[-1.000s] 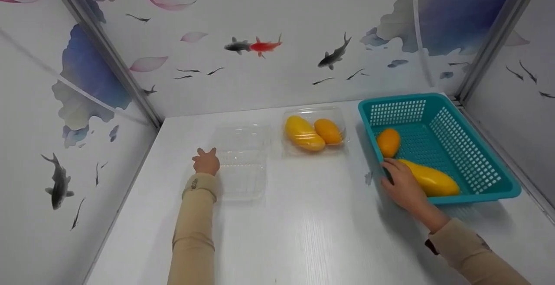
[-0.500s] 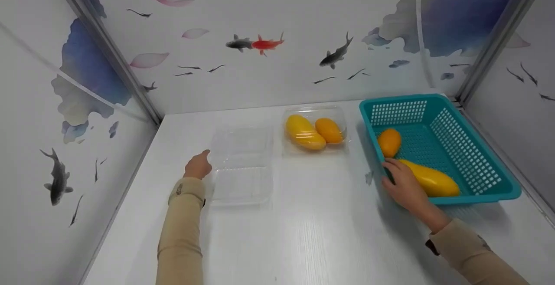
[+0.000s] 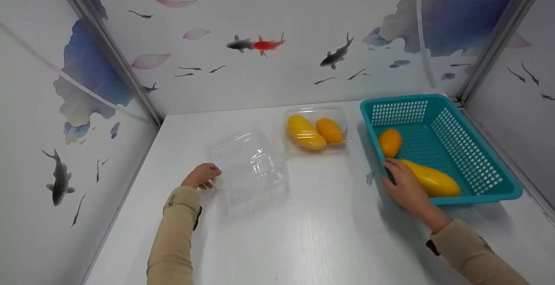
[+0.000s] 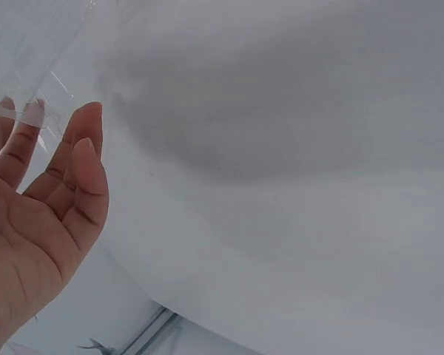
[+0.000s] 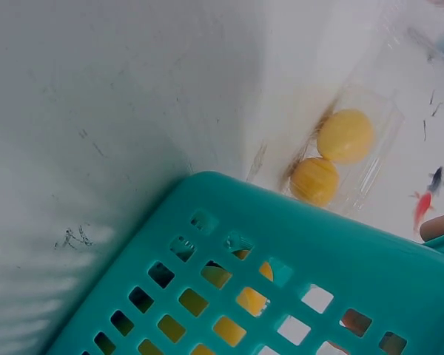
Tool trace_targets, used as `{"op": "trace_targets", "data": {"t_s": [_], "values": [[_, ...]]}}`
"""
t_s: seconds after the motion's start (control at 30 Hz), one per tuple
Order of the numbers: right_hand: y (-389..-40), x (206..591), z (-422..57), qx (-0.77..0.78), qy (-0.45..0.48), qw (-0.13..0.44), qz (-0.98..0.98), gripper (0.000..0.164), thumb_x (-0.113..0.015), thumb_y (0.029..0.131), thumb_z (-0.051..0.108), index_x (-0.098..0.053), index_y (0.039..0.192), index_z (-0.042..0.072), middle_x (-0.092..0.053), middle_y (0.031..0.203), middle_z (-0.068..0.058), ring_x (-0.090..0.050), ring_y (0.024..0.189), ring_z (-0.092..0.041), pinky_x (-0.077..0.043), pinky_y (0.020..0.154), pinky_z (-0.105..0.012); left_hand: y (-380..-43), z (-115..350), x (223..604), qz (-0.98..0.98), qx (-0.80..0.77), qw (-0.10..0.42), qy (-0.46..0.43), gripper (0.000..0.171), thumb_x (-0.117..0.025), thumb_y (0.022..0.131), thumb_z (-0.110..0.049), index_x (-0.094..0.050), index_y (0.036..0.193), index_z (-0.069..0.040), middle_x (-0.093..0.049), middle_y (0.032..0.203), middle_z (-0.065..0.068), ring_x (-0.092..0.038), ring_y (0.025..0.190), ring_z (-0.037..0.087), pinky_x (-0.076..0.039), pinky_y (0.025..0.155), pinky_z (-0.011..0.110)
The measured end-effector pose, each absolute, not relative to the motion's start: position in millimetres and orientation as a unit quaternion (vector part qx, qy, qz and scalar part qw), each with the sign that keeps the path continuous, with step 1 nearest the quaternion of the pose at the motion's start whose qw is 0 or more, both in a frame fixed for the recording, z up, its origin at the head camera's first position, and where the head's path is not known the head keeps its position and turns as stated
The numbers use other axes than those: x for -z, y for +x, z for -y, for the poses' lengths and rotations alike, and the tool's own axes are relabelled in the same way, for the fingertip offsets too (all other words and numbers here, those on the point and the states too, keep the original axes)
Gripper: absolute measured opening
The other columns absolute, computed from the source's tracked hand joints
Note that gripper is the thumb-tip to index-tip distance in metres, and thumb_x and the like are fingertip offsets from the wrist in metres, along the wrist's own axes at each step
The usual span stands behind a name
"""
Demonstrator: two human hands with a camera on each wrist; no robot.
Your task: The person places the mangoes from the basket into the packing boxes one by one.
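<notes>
An unfolded clear plastic clamshell box (image 3: 251, 176) is tilted on the white table in the head view. My left hand (image 3: 202, 175) pinches its left edge. In the left wrist view, the fingers of the left hand (image 4: 41, 192) are bent at the box's transparent edge (image 4: 18, 115). On the right, my right hand (image 3: 404, 185) grips the near-left rim of a teal basket (image 3: 481, 146), fingers over the rim. Inside the basket lie a small orange mango (image 3: 390, 142) and a large yellow mango (image 3: 433, 180). One fingertip (image 5: 440, 225) shows beyond the basket in the right wrist view.
Another clear clamshell box (image 3: 314, 110), closed, holds a yellow mango (image 3: 305, 132) and an orange one (image 3: 329, 130) near the back wall. Printed panels stand behind and on both sides of the table (image 3: 312, 237).
My left hand has shifted from beside the unfolded box to its left edge and taken hold. The box has turned and tilted, shifting slightly right and nearer. My right hand stays on the basket.
</notes>
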State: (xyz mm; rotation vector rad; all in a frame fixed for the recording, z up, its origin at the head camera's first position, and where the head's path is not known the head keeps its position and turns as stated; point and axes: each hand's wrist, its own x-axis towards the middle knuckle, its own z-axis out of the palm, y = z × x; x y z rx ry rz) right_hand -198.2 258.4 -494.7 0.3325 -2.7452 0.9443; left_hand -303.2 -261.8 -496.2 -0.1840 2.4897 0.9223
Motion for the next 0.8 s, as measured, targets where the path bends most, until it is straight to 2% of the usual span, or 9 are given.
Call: {"op": "trace_targets", "data": {"t_s": [0.13, 0.23, 0.47, 0.63, 0.8], "values": [[-198.8, 496.0, -258.6, -0.320, 0.113, 0.111, 0.934, 0.035, -0.055, 0.087, 0.000, -0.049, 0.119, -0.013, -0.044, 0.127, -0.029, -0.040, 0.116, -0.042, -0.032, 0.097, -0.058, -301.1, 257.8, 507.6, -0.879, -0.405, 0.213, -0.134, 0.031, -0.052, 0.093, -0.020, -0.054, 0.113, 0.004, -0.057, 0.085, 0.009, -0.050, 0.056, 0.010, -0.045, 0.053, 0.022], [-198.9, 496.7, -258.8, -0.322, 0.112, 0.113, 0.933, 0.035, -0.055, 0.086, 0.000, -0.050, 0.119, -0.013, -0.044, 0.127, -0.029, -0.040, 0.116, -0.042, -0.032, 0.097, -0.058, -298.0, 253.7, 514.3, -0.849, -0.459, 0.192, -0.178, 0.033, -0.053, 0.092, -0.018, -0.054, 0.114, 0.007, -0.057, 0.078, 0.005, -0.046, 0.053, 0.009, -0.042, 0.051, 0.021], [-199.2, 498.5, -259.0, -0.325, 0.124, 0.120, 0.930, 0.035, -0.055, 0.086, -0.002, -0.049, 0.118, -0.015, -0.044, 0.126, -0.030, -0.041, 0.116, -0.043, -0.033, 0.096, -0.056, -288.5, 249.6, 519.9, -0.763, -0.584, 0.165, -0.222, 0.032, -0.058, 0.088, -0.014, -0.054, 0.110, 0.009, -0.063, 0.077, 0.007, -0.041, 0.053, 0.010, -0.038, 0.053, 0.021], [-198.6, 497.2, -259.1, -0.324, 0.123, 0.116, 0.931, 0.035, -0.054, 0.086, -0.001, -0.049, 0.118, -0.015, -0.043, 0.127, -0.031, -0.040, 0.116, -0.043, -0.033, 0.096, -0.057, -288.1, 249.3, 520.4, -0.694, -0.652, 0.176, -0.250, 0.035, -0.060, 0.086, -0.008, -0.052, 0.117, 0.008, -0.060, 0.072, 0.004, -0.042, 0.055, 0.008, -0.037, 0.053, 0.019], [-197.6, 495.0, -259.7, -0.323, 0.116, 0.105, 0.933, 0.035, -0.054, 0.087, -0.001, -0.048, 0.119, -0.014, -0.042, 0.128, -0.030, -0.039, 0.117, -0.043, -0.032, 0.097, -0.057, -292.0, 248.2, 524.4, -0.661, -0.669, 0.187, -0.282, 0.022, -0.059, 0.087, -0.009, -0.053, 0.105, 0.002, -0.052, 0.069, 0.002, -0.039, 0.055, 0.009, -0.035, 0.052, 0.020]]}}
